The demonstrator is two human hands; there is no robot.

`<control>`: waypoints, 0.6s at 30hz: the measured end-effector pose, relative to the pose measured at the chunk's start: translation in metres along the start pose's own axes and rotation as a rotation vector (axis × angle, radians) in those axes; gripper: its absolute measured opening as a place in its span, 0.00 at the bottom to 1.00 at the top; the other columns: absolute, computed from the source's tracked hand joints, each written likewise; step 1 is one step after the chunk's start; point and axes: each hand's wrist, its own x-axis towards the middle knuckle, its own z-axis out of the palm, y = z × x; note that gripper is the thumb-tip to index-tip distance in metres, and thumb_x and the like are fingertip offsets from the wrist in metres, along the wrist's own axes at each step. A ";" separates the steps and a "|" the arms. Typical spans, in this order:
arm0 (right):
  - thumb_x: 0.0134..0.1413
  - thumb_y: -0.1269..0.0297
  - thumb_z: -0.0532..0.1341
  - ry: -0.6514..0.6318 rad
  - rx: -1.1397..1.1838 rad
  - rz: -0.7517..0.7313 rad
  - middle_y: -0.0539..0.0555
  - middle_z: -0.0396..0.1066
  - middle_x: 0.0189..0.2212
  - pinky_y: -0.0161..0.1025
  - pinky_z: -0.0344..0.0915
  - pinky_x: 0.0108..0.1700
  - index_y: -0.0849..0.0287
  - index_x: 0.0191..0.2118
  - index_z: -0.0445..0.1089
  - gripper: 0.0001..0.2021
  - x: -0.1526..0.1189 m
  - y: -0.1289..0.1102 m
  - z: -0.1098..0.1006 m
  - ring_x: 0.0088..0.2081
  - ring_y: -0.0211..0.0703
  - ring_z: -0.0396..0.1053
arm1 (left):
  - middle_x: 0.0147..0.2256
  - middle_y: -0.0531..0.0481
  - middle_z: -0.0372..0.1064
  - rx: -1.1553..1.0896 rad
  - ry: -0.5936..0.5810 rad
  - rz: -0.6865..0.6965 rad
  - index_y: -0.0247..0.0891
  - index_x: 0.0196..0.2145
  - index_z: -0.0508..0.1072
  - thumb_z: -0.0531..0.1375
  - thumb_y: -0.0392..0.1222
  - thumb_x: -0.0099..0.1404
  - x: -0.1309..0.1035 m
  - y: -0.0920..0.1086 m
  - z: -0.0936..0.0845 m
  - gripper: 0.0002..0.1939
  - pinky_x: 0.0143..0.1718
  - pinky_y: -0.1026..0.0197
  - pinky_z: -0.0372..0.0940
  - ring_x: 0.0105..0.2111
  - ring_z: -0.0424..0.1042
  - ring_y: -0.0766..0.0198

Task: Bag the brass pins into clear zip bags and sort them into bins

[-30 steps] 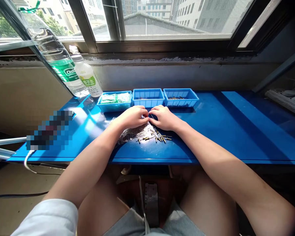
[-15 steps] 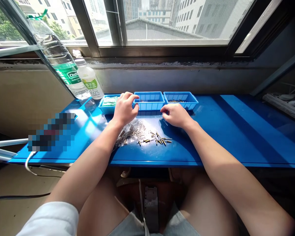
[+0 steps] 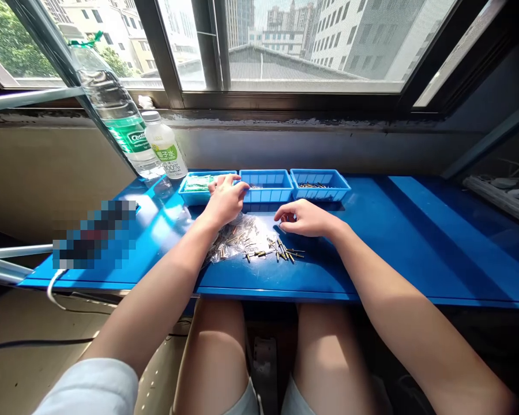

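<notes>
My left hand (image 3: 226,200) hovers at the front right corner of the left blue bin (image 3: 195,200), fingers bent and apart, nothing visible in them. Green-and-white packets (image 3: 198,183) lie in that bin. My right hand (image 3: 305,219) hangs above the table in front of the right blue bin (image 3: 341,190), fingers loosely curled, with a gap between thumb and index finger. Below it lie several loose blind rivets (image 3: 281,253) with brass-coloured bodies and thin pins. Beside them is a crumpled clear plastic bag (image 3: 236,241) with more inside, partly behind my left forearm.
The middle blue bin (image 3: 268,197) stands between the other two; small pieces show inside. A large water bottle (image 3: 123,124) and a smaller white bottle (image 3: 166,150) stand at the back left. A pixelated dark object (image 3: 95,235) with a white cable lies on the blue table (image 3: 398,242).
My right hand has drawn back from the right bin toward the loose rivets, its fingers parting. My left hand has dropped slightly toward the bag. The view has shifted a little and my knees have come closer together.
</notes>
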 end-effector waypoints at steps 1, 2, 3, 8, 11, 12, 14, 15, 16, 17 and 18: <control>0.48 0.67 0.60 -0.036 0.021 0.005 0.52 0.73 0.29 0.33 0.64 0.31 0.61 0.36 0.76 0.10 -0.001 -0.001 -0.002 0.29 0.38 0.67 | 0.56 0.44 0.65 -0.023 0.006 -0.002 0.45 0.43 0.76 0.53 0.40 0.68 0.000 0.000 0.001 0.13 0.54 0.40 0.52 0.58 0.57 0.48; 0.47 0.67 0.60 -0.071 0.041 0.012 0.52 0.73 0.29 0.33 0.64 0.30 0.61 0.35 0.76 0.10 -0.002 -0.002 -0.004 0.29 0.38 0.67 | 0.56 0.44 0.65 -0.042 0.008 -0.004 0.44 0.42 0.76 0.53 0.39 0.68 0.001 -0.001 0.001 0.12 0.54 0.40 0.52 0.58 0.57 0.48; 0.46 0.67 0.60 -0.106 0.063 0.019 0.52 0.73 0.29 0.33 0.63 0.29 0.61 0.34 0.75 0.09 -0.002 -0.003 -0.005 0.29 0.38 0.67 | 0.55 0.44 0.66 -0.057 0.010 -0.006 0.44 0.41 0.77 0.53 0.38 0.68 0.001 -0.001 0.001 0.12 0.54 0.40 0.52 0.58 0.58 0.49; 0.45 0.60 0.65 -0.240 0.134 0.028 0.51 0.72 0.26 0.33 0.61 0.27 0.61 0.30 0.73 0.09 -0.002 -0.008 -0.006 0.27 0.36 0.66 | 0.57 0.43 0.64 -0.084 0.005 -0.047 0.44 0.43 0.76 0.55 0.39 0.66 0.001 0.004 -0.003 0.12 0.55 0.37 0.51 0.60 0.57 0.47; 0.45 0.55 0.67 -0.242 0.062 0.030 0.51 0.72 0.25 0.33 0.59 0.26 0.61 0.28 0.74 0.13 0.000 -0.011 -0.002 0.26 0.36 0.65 | 0.58 0.41 0.62 -0.092 0.041 -0.060 0.44 0.49 0.74 0.56 0.41 0.65 0.001 0.008 -0.006 0.15 0.55 0.37 0.52 0.59 0.57 0.45; 0.46 0.55 0.66 -0.233 0.036 0.027 0.52 0.72 0.25 0.33 0.59 0.26 0.61 0.28 0.74 0.13 0.001 -0.012 -0.001 0.26 0.36 0.65 | 0.58 0.40 0.62 -0.091 0.057 -0.056 0.43 0.50 0.73 0.56 0.42 0.65 0.001 0.009 -0.007 0.16 0.55 0.38 0.52 0.59 0.57 0.45; 0.48 0.57 0.65 -0.211 0.005 0.015 0.52 0.73 0.26 0.33 0.59 0.27 0.62 0.28 0.74 0.12 0.003 -0.012 0.001 0.26 0.36 0.66 | 0.58 0.40 0.62 -0.084 0.079 -0.040 0.43 0.50 0.73 0.56 0.42 0.65 0.002 0.010 -0.007 0.16 0.55 0.38 0.53 0.58 0.58 0.45; 0.49 0.58 0.64 -0.201 -0.002 0.005 0.52 0.73 0.26 0.33 0.59 0.27 0.62 0.28 0.74 0.11 0.003 -0.012 0.002 0.27 0.36 0.66 | 0.57 0.40 0.62 -0.080 0.084 -0.030 0.42 0.49 0.73 0.56 0.42 0.65 0.002 0.011 -0.007 0.16 0.55 0.39 0.54 0.58 0.58 0.45; 0.50 0.59 0.64 -0.195 -0.004 -0.008 0.52 0.74 0.27 0.33 0.60 0.28 0.61 0.29 0.74 0.10 0.004 -0.011 0.003 0.27 0.36 0.66 | 0.57 0.40 0.62 -0.078 0.085 -0.018 0.42 0.49 0.73 0.56 0.42 0.65 0.002 0.011 -0.007 0.15 0.55 0.39 0.54 0.58 0.59 0.46; 0.51 0.61 0.63 -0.188 -0.005 -0.021 0.52 0.74 0.27 0.33 0.60 0.28 0.61 0.29 0.74 0.09 0.004 -0.011 0.003 0.27 0.36 0.67 | 0.57 0.40 0.63 -0.076 0.083 -0.005 0.42 0.48 0.73 0.56 0.42 0.65 0.002 0.011 -0.007 0.15 0.54 0.39 0.54 0.58 0.59 0.46; 0.51 0.62 0.63 -0.179 -0.010 -0.032 0.52 0.74 0.27 0.32 0.60 0.28 0.61 0.30 0.74 0.07 0.004 -0.010 0.004 0.27 0.36 0.67 | 0.57 0.41 0.63 -0.075 0.079 0.008 0.42 0.47 0.74 0.56 0.41 0.64 0.002 0.012 -0.007 0.14 0.54 0.39 0.55 0.58 0.59 0.46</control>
